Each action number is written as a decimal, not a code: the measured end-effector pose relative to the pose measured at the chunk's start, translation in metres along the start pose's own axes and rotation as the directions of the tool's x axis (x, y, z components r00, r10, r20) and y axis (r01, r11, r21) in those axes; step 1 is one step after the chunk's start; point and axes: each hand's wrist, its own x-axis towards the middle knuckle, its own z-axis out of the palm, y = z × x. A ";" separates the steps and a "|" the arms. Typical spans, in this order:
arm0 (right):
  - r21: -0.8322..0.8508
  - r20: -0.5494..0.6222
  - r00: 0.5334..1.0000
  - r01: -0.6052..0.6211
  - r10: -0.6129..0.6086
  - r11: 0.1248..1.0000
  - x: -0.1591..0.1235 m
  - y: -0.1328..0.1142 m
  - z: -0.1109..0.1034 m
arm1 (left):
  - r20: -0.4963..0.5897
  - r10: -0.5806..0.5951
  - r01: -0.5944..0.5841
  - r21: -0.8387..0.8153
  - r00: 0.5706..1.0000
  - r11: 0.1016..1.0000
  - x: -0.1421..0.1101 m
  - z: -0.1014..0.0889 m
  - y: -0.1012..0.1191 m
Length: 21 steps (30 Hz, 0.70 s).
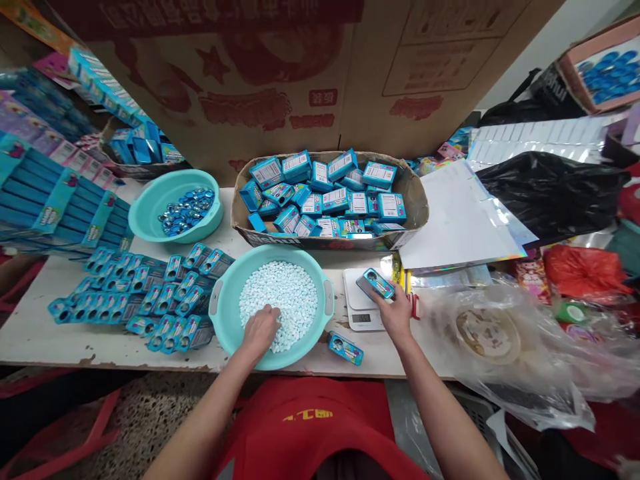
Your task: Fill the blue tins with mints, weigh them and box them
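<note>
My left hand point(262, 331) reaches into a turquoise basin point(224, 333) full of small white pellets point(295, 283). Its fingers are bent and pressed together among the pellets, the tips partly hidden. In my right hand point(395, 312) is a small blue box point(379, 283) with a round window, gripped between thumb and fingers. That box is tilted above a white digital scale point(354, 298); whether it touches the plate I cannot tell. A similar blue box point(345, 349) lies on the table between basin and scale.
Behind the basin stands a cardboard tray point(329, 244) of blue boxes. Leftward are many blue boxes point(170, 333) in rows and a second turquoise basin point(145, 227) holding shiny blue pieces. White sheets point(450, 220) and clear plastic bags point(500, 373) cover the right side. A large carton point(300, 80) rises behind.
</note>
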 end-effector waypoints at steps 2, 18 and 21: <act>0.007 -0.014 0.998 0.060 -0.060 0.998 -0.001 -0.004 -0.005 | 0.051 0.014 -0.014 0.000 0.999 1.000 -0.002 0.002 0.000; 0.208 0.316 0.863 0.342 -0.394 0.916 -0.048 -0.106 0.004 | -0.144 -0.027 -0.017 -0.296 0.989 0.955 -0.020 -0.005 -0.008; 0.238 0.349 0.852 0.322 -0.390 0.916 -0.058 -0.109 0.018 | -0.295 0.008 -0.183 -0.570 0.956 0.801 -0.037 -0.028 -0.003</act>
